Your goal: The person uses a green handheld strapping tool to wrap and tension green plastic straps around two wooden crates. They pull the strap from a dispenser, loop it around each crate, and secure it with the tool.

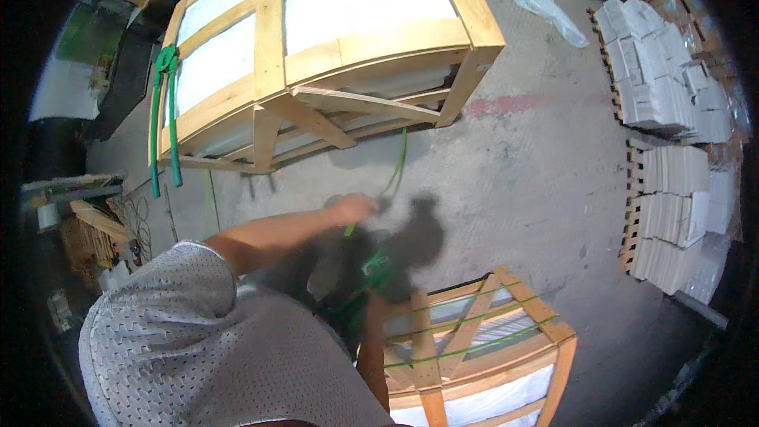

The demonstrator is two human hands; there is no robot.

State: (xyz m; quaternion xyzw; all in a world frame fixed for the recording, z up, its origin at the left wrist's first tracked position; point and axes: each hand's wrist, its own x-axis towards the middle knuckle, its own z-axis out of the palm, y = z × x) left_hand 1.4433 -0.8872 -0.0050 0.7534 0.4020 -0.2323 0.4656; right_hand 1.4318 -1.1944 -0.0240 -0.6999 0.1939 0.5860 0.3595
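Note:
My left hand (357, 207), closed and slightly blurred, grips a thin green strap (398, 164) that runs down from under the far wooden crate (312, 67). The strap's other end shows just below this hand. Nearer to me, my right hand (378, 302) is smeared by motion and seems closed on a blurred green thing (378, 270), whose kind I cannot make out. Beside it stands a second wooden crate (427, 375) with green straps across its slats. A green long-handled tool (164, 103) hangs over the far crate's left edge.
At the right, stacks of white slabs (644, 63) and more white stacks (672, 205) stand on pallets. Clear plastic wrap (541, 0) lies on the concrete floor (506, 190) at the back. Wood pieces (99, 221) and loose cable (138, 221) are at the left.

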